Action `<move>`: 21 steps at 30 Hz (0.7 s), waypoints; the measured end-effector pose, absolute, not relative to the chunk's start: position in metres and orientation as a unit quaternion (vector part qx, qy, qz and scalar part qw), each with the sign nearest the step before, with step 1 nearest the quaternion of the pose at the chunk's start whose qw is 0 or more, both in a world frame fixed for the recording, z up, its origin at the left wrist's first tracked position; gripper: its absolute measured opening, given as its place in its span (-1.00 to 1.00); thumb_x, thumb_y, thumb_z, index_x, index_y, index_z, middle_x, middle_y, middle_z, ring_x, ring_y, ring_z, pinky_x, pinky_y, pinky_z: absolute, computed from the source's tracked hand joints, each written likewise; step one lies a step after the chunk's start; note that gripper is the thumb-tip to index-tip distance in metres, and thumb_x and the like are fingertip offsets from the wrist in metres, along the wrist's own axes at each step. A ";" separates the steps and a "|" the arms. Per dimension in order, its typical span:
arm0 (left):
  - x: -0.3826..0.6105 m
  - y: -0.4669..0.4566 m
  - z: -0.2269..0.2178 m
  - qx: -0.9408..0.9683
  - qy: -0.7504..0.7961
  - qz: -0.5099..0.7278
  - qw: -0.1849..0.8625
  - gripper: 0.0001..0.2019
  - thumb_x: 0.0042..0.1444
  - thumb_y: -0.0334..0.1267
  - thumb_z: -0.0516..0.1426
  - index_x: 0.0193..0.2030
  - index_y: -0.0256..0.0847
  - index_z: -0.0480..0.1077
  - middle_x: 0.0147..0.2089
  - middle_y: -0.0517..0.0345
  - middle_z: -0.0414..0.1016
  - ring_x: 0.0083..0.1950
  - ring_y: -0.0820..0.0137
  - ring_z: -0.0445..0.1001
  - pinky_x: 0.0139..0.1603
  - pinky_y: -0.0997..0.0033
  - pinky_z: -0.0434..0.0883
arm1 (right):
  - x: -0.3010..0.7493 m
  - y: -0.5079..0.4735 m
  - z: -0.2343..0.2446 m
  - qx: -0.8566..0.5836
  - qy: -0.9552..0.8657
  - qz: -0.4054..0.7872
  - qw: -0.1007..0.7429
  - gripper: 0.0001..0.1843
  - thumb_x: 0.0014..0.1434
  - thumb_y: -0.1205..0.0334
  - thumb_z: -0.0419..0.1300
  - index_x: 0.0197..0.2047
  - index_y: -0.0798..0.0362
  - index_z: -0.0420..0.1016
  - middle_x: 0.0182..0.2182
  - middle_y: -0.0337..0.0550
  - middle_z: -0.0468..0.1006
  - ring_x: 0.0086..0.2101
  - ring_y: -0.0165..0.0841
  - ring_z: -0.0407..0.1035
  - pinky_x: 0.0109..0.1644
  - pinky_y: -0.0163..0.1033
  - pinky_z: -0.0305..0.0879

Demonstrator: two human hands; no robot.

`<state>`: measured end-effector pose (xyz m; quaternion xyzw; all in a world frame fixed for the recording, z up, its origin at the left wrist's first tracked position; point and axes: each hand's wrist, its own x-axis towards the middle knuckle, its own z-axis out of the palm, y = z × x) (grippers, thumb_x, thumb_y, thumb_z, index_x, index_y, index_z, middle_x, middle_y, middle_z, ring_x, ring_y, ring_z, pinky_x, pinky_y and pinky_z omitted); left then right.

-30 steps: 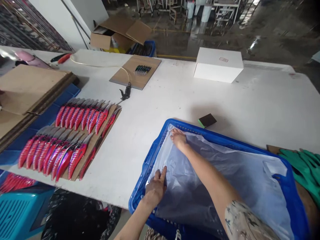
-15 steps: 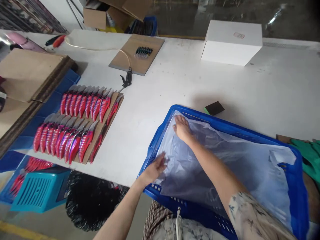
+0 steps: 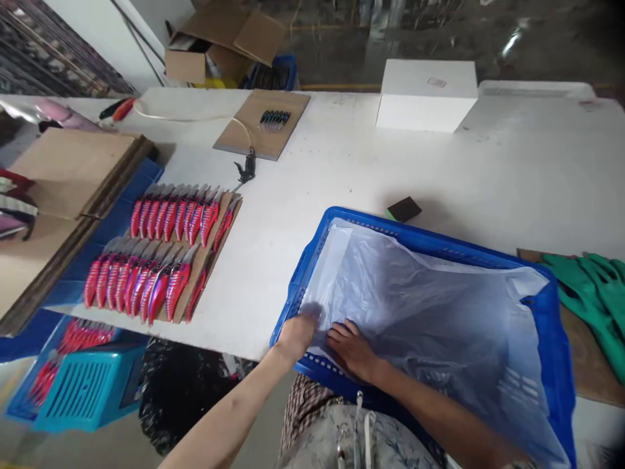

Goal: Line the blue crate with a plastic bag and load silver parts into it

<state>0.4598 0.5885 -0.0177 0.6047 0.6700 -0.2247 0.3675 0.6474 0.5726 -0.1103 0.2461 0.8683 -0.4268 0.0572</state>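
A translucent white plastic sheet [image 3: 430, 319] lines the blue plastic basket [image 3: 561, 365] in front of me. My left hand [image 3: 297, 335] is at the basket's left side near the front corner, its fingers curled closed at the edge of the sheet; the fingertips are hidden. Close beside it, my right hand [image 3: 352, 350] lies on the sheet with its fingers stretched out and a little apart. Along the far side the sheet reaches up near the rim, and its far right corner is folded over.
Rows of pink fishing lures [image 3: 156, 280] lie on cardboard to the left. A black-and-green block [image 3: 404, 209] sits behind the basket, a white box [image 3: 427, 98] farther back. Green gloves [image 3: 593, 293] lie at right. A black air gun [image 3: 247, 166] rests near a small board [image 3: 263, 140].
My right hand has moved from the basket's far left corner toward me, down to the near left. My left hand has closed at the sheet's left edge. The view has shifted slightly.
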 end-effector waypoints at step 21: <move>0.442 0.580 -0.043 0.489 0.760 -0.023 0.427 -0.82 0.30 -0.39 -0.01 -0.05 -0.24 0.37 -0.10 0.01 0.58 -0.10 0.34 0.53 -0.07 0.42 0.36 | 0.612 0.596 -0.104 0.162 0.891 -0.423 0.016 -0.65 0.35 0.09 0.10 0.12 0.01 0.48 0.15 -0.01 0.50 0.34 -0.06 0.07 0.43 0.34 -0.22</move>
